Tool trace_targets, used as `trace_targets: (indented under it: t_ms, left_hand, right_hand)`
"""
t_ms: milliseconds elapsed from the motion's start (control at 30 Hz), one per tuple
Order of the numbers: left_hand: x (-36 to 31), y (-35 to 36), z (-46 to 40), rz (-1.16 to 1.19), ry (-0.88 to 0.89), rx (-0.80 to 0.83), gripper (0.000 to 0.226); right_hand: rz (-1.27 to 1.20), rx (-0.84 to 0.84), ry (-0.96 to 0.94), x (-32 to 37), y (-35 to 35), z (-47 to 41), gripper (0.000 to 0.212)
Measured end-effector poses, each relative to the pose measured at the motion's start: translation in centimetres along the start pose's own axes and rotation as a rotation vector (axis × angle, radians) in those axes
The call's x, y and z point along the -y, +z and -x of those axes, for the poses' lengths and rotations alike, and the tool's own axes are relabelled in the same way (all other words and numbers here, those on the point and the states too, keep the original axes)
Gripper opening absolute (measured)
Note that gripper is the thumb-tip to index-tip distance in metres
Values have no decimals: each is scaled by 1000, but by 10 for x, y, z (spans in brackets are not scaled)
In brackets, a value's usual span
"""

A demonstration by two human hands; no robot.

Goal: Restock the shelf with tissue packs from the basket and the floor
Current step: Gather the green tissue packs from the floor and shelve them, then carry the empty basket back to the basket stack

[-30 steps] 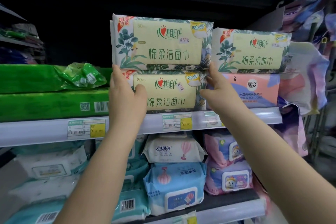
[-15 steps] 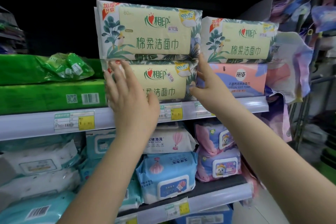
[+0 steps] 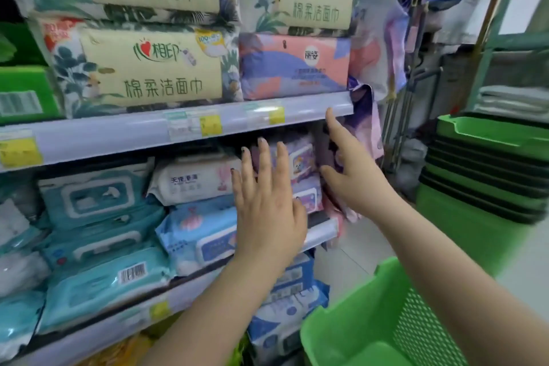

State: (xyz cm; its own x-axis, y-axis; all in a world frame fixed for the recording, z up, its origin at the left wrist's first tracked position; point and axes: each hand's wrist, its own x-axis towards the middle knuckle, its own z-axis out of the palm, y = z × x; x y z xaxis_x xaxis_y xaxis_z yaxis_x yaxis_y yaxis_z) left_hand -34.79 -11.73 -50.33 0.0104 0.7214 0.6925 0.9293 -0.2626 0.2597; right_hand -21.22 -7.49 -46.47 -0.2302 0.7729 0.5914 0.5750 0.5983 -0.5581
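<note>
Both hands empty, mid-frame before lower shelf. Left hand fingers straight, spread; right hand fingers apart, forefinger extended. Tissue packs stacked on upper shelf, upper left. Basket lower right. Packs likely light, soft, slick film; grip both ends.

Your upper shelf carries stacked leaf-print tissue packs beside a pink pack. Your lower shelf carries wet-wipe packs. A green basket stands on the floor.
</note>
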Motion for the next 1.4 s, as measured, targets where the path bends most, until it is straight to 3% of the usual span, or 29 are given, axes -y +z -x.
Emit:
trace_targets:
  t_ms: [300, 467, 567, 700, 867, 967, 1133, 1233, 1333, 1400]
  left_hand:
    - [-36, 106, 110, -86, 98, 470, 88]
    - [-43, 137, 191, 104, 138, 1022, 70]
    - [-38, 153, 231, 97, 161, 1312, 69]
    - [-27, 159, 246, 55, 274, 1295, 64]
    - [-19, 158, 244, 32, 408, 1299, 62]
    - [-18, 161, 242, 3, 436, 1304, 66]
    - [-16, 174, 235, -21, 522, 1263, 96]
    - [-17, 185, 220, -85, 534, 1245, 85]
    - [-22, 188, 206, -147, 555, 1218, 74]
    - [-36, 181, 210, -145, 542, 1159, 65]
  right_hand:
    - [163, 112, 469, -123, 11, 166, 82]
    - [288, 296, 732, -166, 27, 266, 90]
    - [451, 435, 830, -175, 30, 306, 92]
    - [643, 498, 761, -179, 34, 322, 84]
    - [816, 699, 807, -174, 33, 313, 42]
    - [838, 741, 859, -171, 34, 311, 32]
    - [859, 746, 955, -167, 37, 327, 38]
    - [801, 735, 1046, -159, 37, 335, 48]
    - [569, 729, 1137, -148, 53, 333, 60]
    - [435, 736, 1106, -140, 69, 331, 56]
